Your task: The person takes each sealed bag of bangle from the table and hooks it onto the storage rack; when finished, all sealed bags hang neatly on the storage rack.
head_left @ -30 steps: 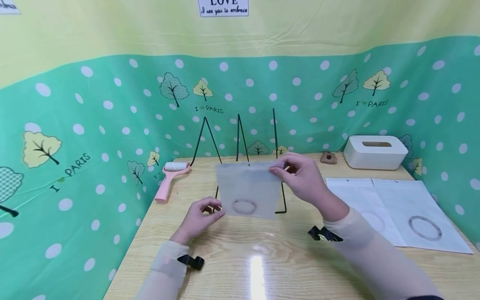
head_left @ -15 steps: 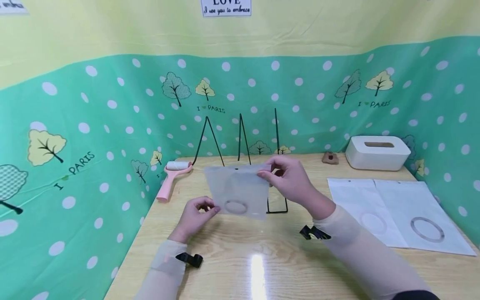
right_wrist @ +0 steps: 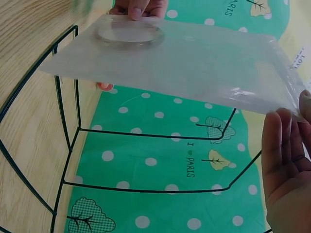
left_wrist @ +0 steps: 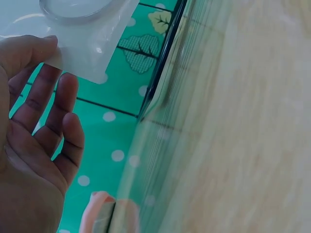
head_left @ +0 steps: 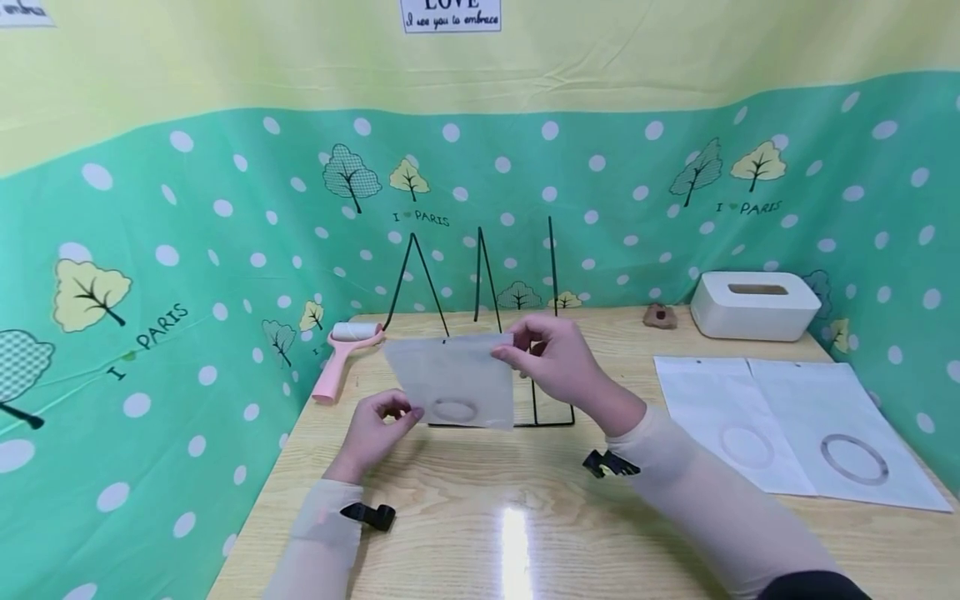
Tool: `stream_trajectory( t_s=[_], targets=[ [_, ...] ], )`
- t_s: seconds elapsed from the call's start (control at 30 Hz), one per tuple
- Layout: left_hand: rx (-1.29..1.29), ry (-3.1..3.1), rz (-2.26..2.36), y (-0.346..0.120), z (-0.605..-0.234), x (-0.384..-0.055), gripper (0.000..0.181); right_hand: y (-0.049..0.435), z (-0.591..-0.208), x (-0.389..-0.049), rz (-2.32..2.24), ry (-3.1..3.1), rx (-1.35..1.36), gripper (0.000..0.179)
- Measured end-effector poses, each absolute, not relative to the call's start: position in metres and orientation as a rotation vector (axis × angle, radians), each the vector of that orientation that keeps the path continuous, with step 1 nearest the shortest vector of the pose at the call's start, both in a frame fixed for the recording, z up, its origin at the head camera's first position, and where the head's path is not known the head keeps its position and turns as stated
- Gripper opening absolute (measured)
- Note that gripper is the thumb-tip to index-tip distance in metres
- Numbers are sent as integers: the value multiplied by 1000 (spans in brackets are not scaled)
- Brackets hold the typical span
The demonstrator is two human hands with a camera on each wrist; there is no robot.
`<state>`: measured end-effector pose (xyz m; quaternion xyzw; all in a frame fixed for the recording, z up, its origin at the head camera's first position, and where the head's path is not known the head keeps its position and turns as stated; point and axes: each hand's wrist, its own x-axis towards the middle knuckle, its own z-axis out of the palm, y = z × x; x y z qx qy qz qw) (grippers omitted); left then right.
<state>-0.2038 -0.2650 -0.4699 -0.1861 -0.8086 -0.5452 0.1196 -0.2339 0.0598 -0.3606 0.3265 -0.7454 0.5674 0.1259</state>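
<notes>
A person's two bare hands hold a flat, translucent plastic bag (head_left: 453,375) between them, lifted above a pale wood-grain table (head_left: 450,517). The left hand (head_left: 375,433) is at the bag's lower left corner, thumb and forefinger closed in a pinch on the film; the left wrist view shows its other fingers loosely bent, spread and clear of the bag. The right hand (head_left: 558,362) is higher, at the upper right corner, pinching the edge between thumb and fingers. The bag thus spans the space between the hands, fairly flat. A round ring outline (head_left: 474,408) shows near its lower edge, closer to the left hand; whether it is printed or part of the bag is unclear.

Just behind the bag stands a black wire rack (head_left: 552,267) with tall upright bars, partly seen past the bag's right side. To the left lies a pink lint roller (head_left: 333,371). On the right, two white bags (head_left: 843,404) with ring outlines lie side by side, near a white tissue box (head_left: 753,317) and a small brown object (head_left: 660,316). A green, white-dotted cloth (head_left: 300,192) with printed trees hangs behind the table.
</notes>
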Motion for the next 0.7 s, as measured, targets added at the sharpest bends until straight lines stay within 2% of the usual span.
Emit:
stream_trajectory(
  t_s=[0.3, 0.7],
  targets=[
    [-537, -2291, -1602, -278, -466, -203, 4, 47, -364, -237, 1725, -2089, 1025, 7],
    [-429, -2282, -1616, -308, -490, -220, 6, 29, -374, -243, 1797, -2052, 1012, 7]
  ],
)
